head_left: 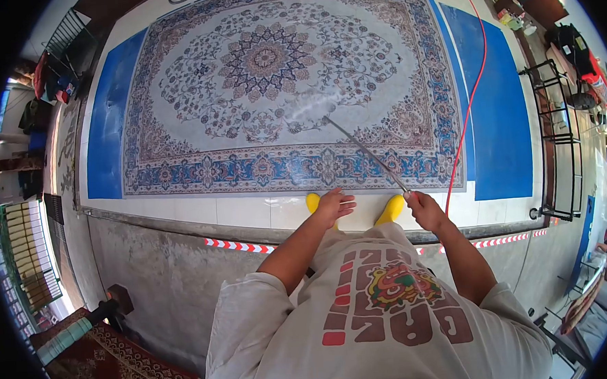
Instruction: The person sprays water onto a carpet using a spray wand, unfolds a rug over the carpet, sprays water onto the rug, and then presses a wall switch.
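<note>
Spraying the large rectangular carpet, patterned in white, blue and brown [267, 59], looks to be your step in hand: pale mist [313, 106] shows at the tip of the slim straight metal wand [364, 148]. The carpet lies flat ahead of you. Near its close edge, your right hand [425, 212] has its fingers wrapped around the wand's handle; your left hand [332, 207] has its fingers spread, holding nothing. To do this well, sweep in even, overlapping strips, hold the tip at a steady height, and stop the thin red hose [484, 39] from dragging over the carpet's near right corner. Bold block lettering marks your pale short-sleeved shirt [277, 342], but its angle defeats a sure reading. No brand or label is legible on carpet or wand.
</note>
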Demonstrator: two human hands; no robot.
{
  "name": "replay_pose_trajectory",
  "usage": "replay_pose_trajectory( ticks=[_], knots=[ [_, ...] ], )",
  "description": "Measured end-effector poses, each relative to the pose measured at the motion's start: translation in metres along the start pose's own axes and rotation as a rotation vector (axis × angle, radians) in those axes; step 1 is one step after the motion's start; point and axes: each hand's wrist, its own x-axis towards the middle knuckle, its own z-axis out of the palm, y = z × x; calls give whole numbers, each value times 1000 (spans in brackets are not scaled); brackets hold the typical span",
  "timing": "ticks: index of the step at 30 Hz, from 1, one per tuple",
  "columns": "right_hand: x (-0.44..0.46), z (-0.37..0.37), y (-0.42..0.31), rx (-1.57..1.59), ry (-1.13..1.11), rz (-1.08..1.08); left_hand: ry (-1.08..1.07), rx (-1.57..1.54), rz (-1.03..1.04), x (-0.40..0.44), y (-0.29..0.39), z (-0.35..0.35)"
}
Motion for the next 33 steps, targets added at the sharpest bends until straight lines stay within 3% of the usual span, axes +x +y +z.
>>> replay_pose_trajectory(
  ticks=[4, 7, 11, 12, 14, 15, 16, 20, 22, 23, 25, 28, 33],
  knots=[
    [30, 14, -21, 43, 96, -111, 250, 45, 86, -17, 18, -100],
    [27, 12, -34, 240, 66, -9, 401, 16, 120, -15, 2, -194],
    [8, -6, -47, 133, -49, 135, 478, 53, -33, -10, -51, -319],
    [9, -8, -42, 143, -46, 136, 451, 289, -58, -20, -56, -328],
    [15, -8, -34, -67, -58, 178, 268, 1292, -4, -40, -62, -335],
    [21, -8, -36, -94, -70, 218, 185, 1639, 29, -47, -62, -329],
    [28, -7, -37, -82, -75, 218, 133, 1844, 52, -52, -56, -316],
    [82, 2, -35, -6, -57, 173, 164, 2002, 99, -31, -30, -287],
    [116, 3, -41, 34, 14, 112, 346, 1359, 246, 8, -35, -314],
    [133, -1, -51, 44, 25, 87, 353, 1371, 239, 14, -22, -309],
    [168, -9, -67, 60, 64, 15, 385, 946, 186, 28, 21, -288],
    [217, -32, -98, 152, 132, -79, 456, 717, 129, 4, 124, -208],
    [307, -77, -141, 304, 182, -44, 459, 316, 13, 33, 240, -175]
  ],
)
